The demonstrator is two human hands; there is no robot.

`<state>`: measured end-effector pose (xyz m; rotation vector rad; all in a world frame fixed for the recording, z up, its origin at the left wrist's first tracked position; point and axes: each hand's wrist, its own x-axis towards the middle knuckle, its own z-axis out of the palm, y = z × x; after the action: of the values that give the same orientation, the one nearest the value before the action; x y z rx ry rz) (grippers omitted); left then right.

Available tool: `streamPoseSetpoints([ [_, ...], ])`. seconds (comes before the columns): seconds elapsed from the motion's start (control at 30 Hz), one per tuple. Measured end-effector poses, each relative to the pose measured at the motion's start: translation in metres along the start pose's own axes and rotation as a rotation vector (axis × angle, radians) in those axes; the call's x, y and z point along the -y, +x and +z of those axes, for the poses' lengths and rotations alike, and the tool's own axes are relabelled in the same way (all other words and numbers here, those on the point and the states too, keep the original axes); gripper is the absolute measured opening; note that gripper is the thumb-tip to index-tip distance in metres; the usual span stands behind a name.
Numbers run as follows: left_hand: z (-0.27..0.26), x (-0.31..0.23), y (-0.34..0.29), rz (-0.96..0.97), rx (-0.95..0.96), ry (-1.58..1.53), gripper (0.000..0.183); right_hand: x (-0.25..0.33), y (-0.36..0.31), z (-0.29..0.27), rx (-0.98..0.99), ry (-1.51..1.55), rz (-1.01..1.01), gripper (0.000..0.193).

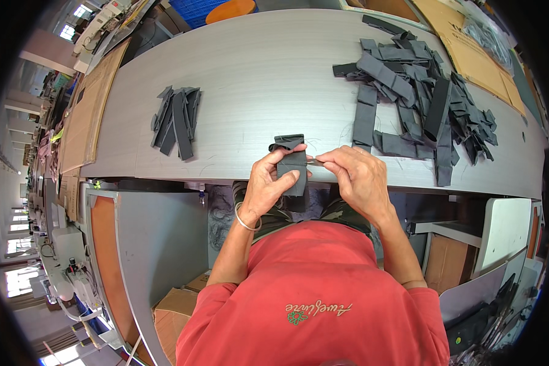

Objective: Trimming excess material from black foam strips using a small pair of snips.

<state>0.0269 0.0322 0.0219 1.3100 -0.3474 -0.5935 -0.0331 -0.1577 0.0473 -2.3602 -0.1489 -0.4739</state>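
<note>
My left hand (267,183) is closed on a dark grey fabric strip (293,163), thumb on its face, above the table's near edge. The strip's upper end is folded over and its lower end hangs down. Pinched in my right hand (361,182) is a small, slim metal tool (315,162), its tip at the strip's right edge. My fingers hide most of the tool, so its exact kind does not show. To the left lies a small bunch of similar grey strips (178,122). A larger heap of grey strips (402,91) spreads over the table's right side.
The grey table (244,73) curves around in front of me, with loose threads on it. Flat cardboard (476,55) lies at the right rear, and more cardboard (91,116) at the left end. A grey cabinet (158,232) stands below on the left, beside a cardboard box (174,311).
</note>
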Motion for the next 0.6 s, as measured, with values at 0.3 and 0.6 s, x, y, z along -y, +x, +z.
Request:
streamPoseSetpoints([
  [0.3, -0.001, 0.004, 0.000, -0.028, 0.027, -0.139, 0.046, -0.006, -0.001, 0.004, 0.025, 0.026, -0.033, 0.009],
  [0.6, -0.002, 0.009, -0.003, -0.082, 0.052, -0.060, 0.032, -0.009, 0.006, 0.012, -0.079, 0.471, 0.089, 0.034],
])
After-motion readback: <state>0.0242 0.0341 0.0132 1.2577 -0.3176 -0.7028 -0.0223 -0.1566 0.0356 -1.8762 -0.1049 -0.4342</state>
